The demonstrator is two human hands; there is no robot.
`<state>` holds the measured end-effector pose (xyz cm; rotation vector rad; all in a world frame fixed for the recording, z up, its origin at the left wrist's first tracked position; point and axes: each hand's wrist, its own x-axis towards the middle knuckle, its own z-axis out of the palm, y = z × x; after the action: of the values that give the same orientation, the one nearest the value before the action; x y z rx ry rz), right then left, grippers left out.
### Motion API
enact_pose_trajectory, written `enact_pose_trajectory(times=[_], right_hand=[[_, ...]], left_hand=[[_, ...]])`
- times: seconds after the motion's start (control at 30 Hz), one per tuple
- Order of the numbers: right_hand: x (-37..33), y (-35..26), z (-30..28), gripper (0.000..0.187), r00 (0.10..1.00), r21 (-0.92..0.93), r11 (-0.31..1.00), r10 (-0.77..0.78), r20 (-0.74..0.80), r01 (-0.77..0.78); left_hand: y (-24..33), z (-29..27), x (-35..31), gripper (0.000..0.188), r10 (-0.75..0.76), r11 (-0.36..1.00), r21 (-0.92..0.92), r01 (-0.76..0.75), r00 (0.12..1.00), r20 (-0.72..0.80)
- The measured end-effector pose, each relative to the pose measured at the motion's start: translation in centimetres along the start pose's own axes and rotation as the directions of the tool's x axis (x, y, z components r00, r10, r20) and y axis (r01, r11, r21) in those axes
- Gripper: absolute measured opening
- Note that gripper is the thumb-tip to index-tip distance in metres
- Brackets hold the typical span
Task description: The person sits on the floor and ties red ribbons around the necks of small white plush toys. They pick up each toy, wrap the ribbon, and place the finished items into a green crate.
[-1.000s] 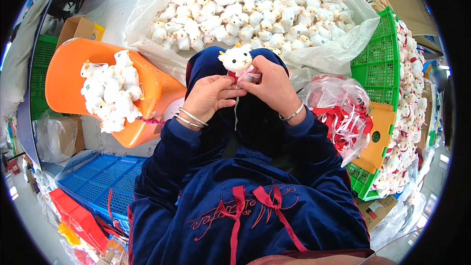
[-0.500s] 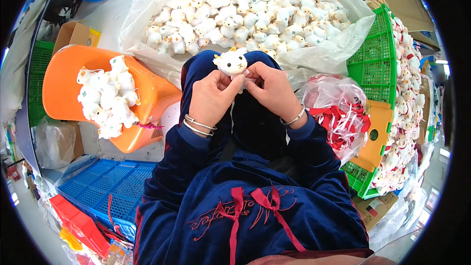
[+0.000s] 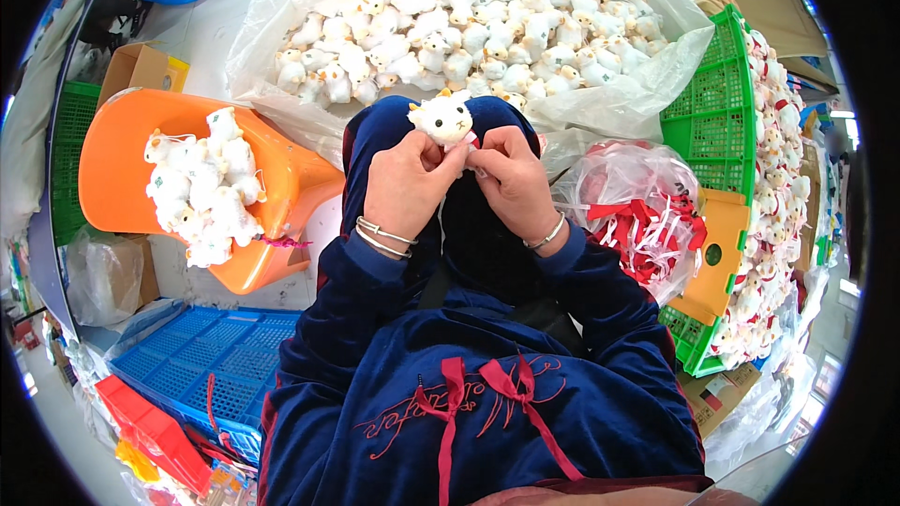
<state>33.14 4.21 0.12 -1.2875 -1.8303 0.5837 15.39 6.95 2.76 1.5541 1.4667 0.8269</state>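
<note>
Toy [image 3: 441, 120] pinched upright above your knees [image 3: 377, 124]

Your left hand [image 3: 403, 189] grasps the toy just below its head, thumb and forefinger pressed together there. Your right hand [image 3: 520, 186] is bent inward beside it, fingers curled, their tips close to a small patch of red cloth [image 3: 475, 141] under the chin. The contact is hidden, so I cannot tell whether those right fingertips grip anything. The toy's head shows clear of your fingers; its body is mostly covered.

If your left pinch slackens, the toy could twist or drop between your knees, as nothing but your fingers visibly supports it. An uneven tug from the right could set the red cloth crooked, and such crowded fingertips could catch the plush along with it.

Ahead, a big plastic bag [image 3: 656, 103] of white toys [image 3: 469, 28] spreads just past your knees, its loose rim ready to snag a low reach. An orange chair [image 3: 117, 164] with more toys [image 3: 202, 192] bounds your left side. To the right, a clear bag [image 3: 619, 169] of red pieces [image 3: 647, 234] lies near your wrist, and a green crate [image 3: 708, 112] walls off the space beyond. Your elbows seem freest drawing back toward your lap.
</note>
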Motion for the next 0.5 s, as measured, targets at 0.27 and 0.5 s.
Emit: enact_pose_trajectory(times=[0.27, 0.5], right_hand=[[0.9, -2.7, -3.1, 0.003, 0.952, 0.133, 0.949, 0.299, -0.073, -0.288], [1.6, -4.0, -2.7, 0.022, 0.7, 0.448, 0.54, 0.594, 0.396, -0.712]], left_hand=[[-0.4, 0.4, 0.1, 0.037, -0.011, 0.999, 0.038, 0.013, 0.999, -0.036], [-0.4, 0.3, 0.1, 0.034, 0.001, 1.0, 0.025, 0.0, 0.999, -0.039]])
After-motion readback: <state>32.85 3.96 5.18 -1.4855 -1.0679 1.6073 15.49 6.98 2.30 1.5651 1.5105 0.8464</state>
